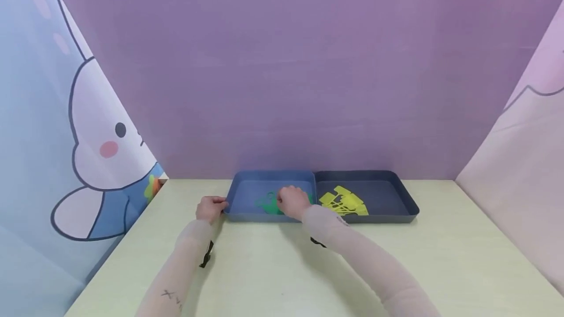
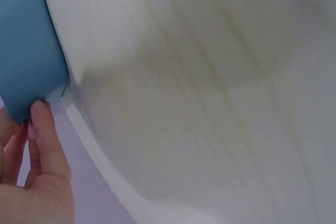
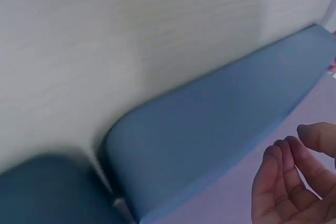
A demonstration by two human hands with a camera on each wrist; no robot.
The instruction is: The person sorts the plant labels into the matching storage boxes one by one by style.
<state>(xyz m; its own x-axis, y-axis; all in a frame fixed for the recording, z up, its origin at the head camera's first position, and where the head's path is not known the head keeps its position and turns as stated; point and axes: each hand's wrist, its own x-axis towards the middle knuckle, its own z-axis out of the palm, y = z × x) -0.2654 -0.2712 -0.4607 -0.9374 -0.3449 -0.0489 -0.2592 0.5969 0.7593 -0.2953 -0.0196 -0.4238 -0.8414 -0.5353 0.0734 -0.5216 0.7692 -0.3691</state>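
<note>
At the left edge of a blue tray [image 1: 246,193], my left hand [image 1: 211,208] pinches the rim between thumb and fingers. The left wrist view shows the same grip on the tray's corner [image 2: 34,45]. Flat green pieces [image 1: 270,205] lie inside this tray, partly hidden by my right hand [image 1: 293,201], which hovers over the tray's front right part. Seen in the right wrist view, the fingers [image 3: 278,174] of that hand are loosely curved, with a gap to the thumb and nothing visible between them.
A dark grey tray [image 1: 385,197] stands directly against the blue one on its right, with several flat yellow pieces [image 1: 345,201] in its left part. Both rest on a pale wooden table [image 1: 273,268], near a purple curtain [image 1: 282,72] at the back.
</note>
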